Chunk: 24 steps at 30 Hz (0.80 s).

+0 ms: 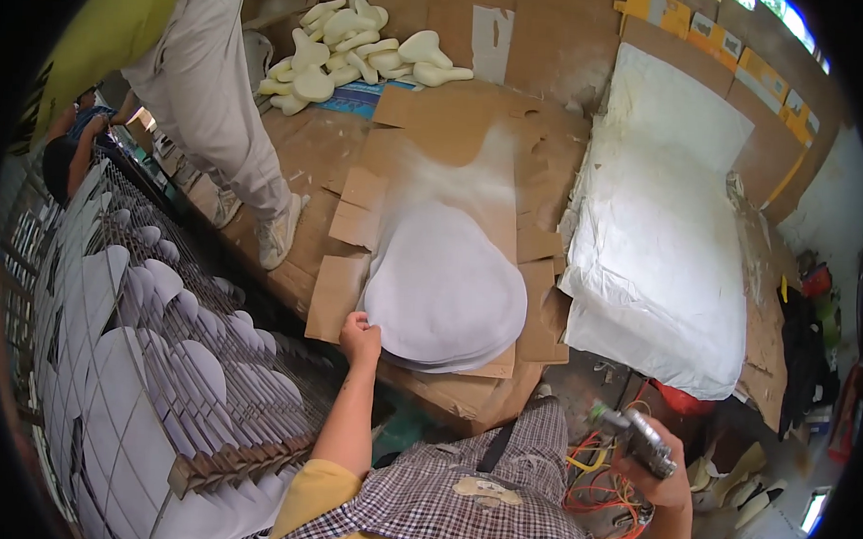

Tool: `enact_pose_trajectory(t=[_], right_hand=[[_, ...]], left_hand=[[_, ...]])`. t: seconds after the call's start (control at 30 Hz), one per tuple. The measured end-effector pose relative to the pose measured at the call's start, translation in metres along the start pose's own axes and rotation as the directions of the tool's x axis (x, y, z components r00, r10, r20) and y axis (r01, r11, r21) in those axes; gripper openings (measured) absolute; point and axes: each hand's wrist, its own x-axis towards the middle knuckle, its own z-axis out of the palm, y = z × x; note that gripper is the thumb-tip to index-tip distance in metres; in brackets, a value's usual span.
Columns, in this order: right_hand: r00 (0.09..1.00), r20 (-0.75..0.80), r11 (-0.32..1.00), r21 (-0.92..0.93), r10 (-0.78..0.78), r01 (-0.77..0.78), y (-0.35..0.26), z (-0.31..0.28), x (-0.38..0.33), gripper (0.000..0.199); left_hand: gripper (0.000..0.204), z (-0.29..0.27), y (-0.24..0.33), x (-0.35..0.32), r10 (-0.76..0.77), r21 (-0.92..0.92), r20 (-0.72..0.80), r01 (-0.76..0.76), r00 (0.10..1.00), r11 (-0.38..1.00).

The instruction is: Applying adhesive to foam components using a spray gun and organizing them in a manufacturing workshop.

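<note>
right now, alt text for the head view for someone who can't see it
The left hand is at the lower left edge of a stack of pale, rounded sheets on cardboard, while the right hand holds a blurred metallic tool. A wire rack of pale pieces stands at left.

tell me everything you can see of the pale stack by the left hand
The stack is of thin, pale grey-lilac sheets, roughly pear-shaped, broad at the near end and narrower at the far one. They look matt, like fabric or foam. Layered edges show at the near side. It lies flat on cardboard; the left hand seems to touch its left edge.
</note>
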Motion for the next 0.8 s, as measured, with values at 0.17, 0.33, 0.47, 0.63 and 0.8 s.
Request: enact_pose_trajectory(t=[0.17, 0.33, 0.47, 0.63, 0.8], right_hand=[[0.993, -0.052, 0.992, 0.063, -0.105, 0.108, 0.006, 0.013, 0.008, 0.057], [0.984, -0.159, 0.992, 0.078, -0.086, 0.099, -0.003, 0.004, 0.011, 0.056], [0.997, 0.07, 0.998, 0.044, 0.043, -0.046, 0.008, -0.01, -0.007, 0.056], [0.994, -0.012, 0.983, 0.143, -0.112, 0.113, 0.018, 0.004, 0.012, 0.059], [0.964, -0.221, 0.973, 0.145, -0.148, 0.182, 0.006, 0.01, 0.026, 0.055]], left_hand=[[0.04, 0.0, -0.005, 0.003, 0.014, 0.045, -0.043, -0.012, 0.999, 0.999], [0.04, 0.002, -0.021, 0.009, -0.155, -0.455, 0.212, 0.238, 0.965, 0.858], [0.033, -0.001, 0.003, -0.001, -0.288, -0.626, 0.34, 0.444, 0.895, 0.641], [0.033, 0.008, -0.008, -0.005, -0.318, -0.661, 0.346, 0.47, 0.883, 0.585], [0.046, 0.011, -0.003, -0.012, -0.387, -0.689, 0.353, 0.517, 0.852, 0.508]])
